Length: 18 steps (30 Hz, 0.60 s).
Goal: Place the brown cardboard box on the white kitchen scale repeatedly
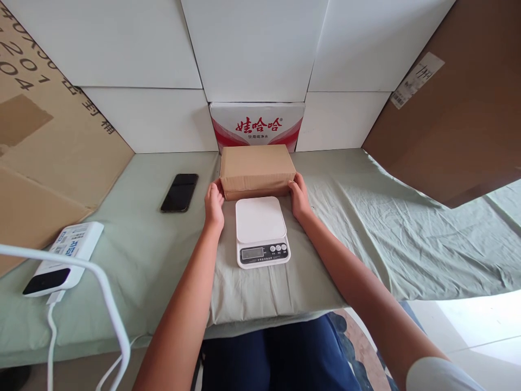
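A brown cardboard box (257, 169) rests on the green-covered table just behind a white kitchen scale (261, 230). My left hand (214, 205) presses against the box's left end and my right hand (299, 197) against its right end, so both hands grip it from the sides. The scale's platform is bare and its display and buttons face me.
A black phone (179, 192) lies left of the box. A white power bank (64, 258) with a white cable (106, 302) sits at the near left. A red-and-white carton (257, 125) stands behind the box against white panels. Cardboard sheets (451, 108) lean at both sides.
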Motion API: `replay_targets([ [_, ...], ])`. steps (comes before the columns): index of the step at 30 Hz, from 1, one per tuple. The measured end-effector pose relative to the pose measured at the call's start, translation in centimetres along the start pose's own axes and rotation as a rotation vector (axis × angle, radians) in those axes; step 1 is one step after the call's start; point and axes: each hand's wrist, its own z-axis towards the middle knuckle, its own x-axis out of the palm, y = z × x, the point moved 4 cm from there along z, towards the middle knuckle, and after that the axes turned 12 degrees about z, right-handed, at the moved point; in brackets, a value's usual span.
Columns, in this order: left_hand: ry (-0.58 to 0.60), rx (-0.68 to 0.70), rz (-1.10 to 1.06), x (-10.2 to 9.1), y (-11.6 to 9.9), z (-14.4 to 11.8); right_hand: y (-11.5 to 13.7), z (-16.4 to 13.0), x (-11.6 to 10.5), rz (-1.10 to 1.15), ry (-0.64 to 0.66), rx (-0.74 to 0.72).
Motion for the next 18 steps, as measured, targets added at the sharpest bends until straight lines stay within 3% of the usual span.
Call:
replay_targets([
  [18, -0.014, -0.027, -0.053, 0.06, -0.46, -0.27, 0.58, -0.27, 0.2, 0.021, -0.004, 0.019],
])
